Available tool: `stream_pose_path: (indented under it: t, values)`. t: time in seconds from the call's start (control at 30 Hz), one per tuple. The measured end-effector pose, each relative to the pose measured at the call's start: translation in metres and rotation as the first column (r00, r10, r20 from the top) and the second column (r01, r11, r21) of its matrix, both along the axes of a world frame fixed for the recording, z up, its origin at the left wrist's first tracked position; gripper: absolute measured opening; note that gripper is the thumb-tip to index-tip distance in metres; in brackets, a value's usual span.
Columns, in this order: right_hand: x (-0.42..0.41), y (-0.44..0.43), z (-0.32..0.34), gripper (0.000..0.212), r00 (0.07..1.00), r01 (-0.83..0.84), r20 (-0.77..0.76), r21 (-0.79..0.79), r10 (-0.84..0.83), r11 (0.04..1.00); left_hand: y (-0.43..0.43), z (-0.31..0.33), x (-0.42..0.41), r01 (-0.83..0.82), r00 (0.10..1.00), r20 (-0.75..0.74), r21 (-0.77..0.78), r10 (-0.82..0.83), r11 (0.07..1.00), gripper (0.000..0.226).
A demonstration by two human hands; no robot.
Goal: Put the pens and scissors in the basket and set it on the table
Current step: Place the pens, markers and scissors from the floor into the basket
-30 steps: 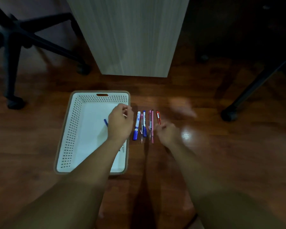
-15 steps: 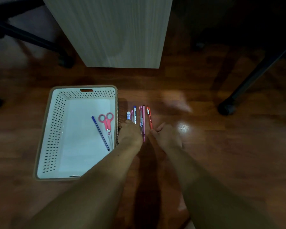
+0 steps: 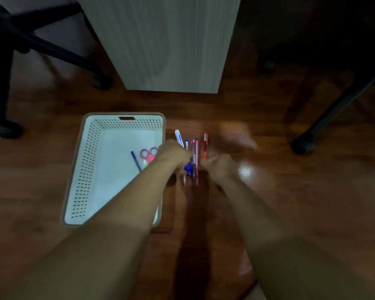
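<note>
While white perforated plastic basket point(image 3: 89, 169) sits on dim wooden floor point(image 3: 290, 191) holding pink scissors point(image 3: 148, 154) and blue pen point(image 3: 135, 160): left hand point(image 3: 173, 153) closed on white-blue marker point(image 3: 179, 137), right hand point(image 3: 220, 165) curled beside orange pen point(image 3: 205, 145), grip unclear. Blurred; chair legs point(image 3: 41, 46) cropped.

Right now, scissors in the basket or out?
In: the pink scissors lie on the white basket floor beside a blue pen.

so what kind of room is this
Probably a home office or study, seen at floor level: wheeled chair bases either side, a pale wood-grain desk panel, dark wooden floor with pens beside a basket.
</note>
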State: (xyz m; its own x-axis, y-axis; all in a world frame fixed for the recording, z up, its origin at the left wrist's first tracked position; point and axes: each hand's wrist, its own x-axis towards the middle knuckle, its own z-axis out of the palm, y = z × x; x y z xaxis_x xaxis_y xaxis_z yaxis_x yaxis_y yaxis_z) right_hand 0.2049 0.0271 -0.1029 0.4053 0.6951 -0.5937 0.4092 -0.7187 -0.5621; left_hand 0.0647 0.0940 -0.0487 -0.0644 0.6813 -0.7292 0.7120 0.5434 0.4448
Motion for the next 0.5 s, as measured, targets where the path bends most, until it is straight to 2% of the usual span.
stream_pose_path:
  t: [0.03,0.1,0.17,0.27,0.4,0.5]
  values:
    - [-0.003,0.005,0.006,0.031,0.999,0.019,-0.027,0.018,-0.019,1.0,0.007,0.011,-0.006,-0.073,0.994,0.079,-0.013,0.073,0.997,0.028]
    - [-0.014,0.015,0.02,0.038,0.997,0.013,-0.07,0.061,-0.008,0.998,0.016,0.037,-0.024,-0.157,0.974,0.161,-0.009,0.156,0.988,0.023]
    - [-0.03,0.025,0.035,0.04,0.995,-0.005,-0.103,0.103,0.015,0.995,0.024,0.049,-0.047,-0.166,0.979,0.126,0.053,0.158,0.985,0.021]
    - [-0.057,0.032,0.052,0.031,0.988,-0.043,-0.141,0.177,0.069,0.983,0.02,0.048,-0.087,-0.166,0.986,0.006,0.091,0.166,0.982,0.022]
    - [-0.092,0.032,0.064,0.038,0.969,-0.179,-0.14,0.17,0.203,0.969,-0.012,0.03,-0.135,-0.246,0.969,-0.007,-0.069,0.246,0.967,0.019]
    - [-0.106,0.028,0.065,0.043,0.947,-0.286,-0.104,0.148,0.303,0.947,-0.034,0.019,-0.155,-0.301,0.95,0.043,-0.123,0.308,0.946,0.021]
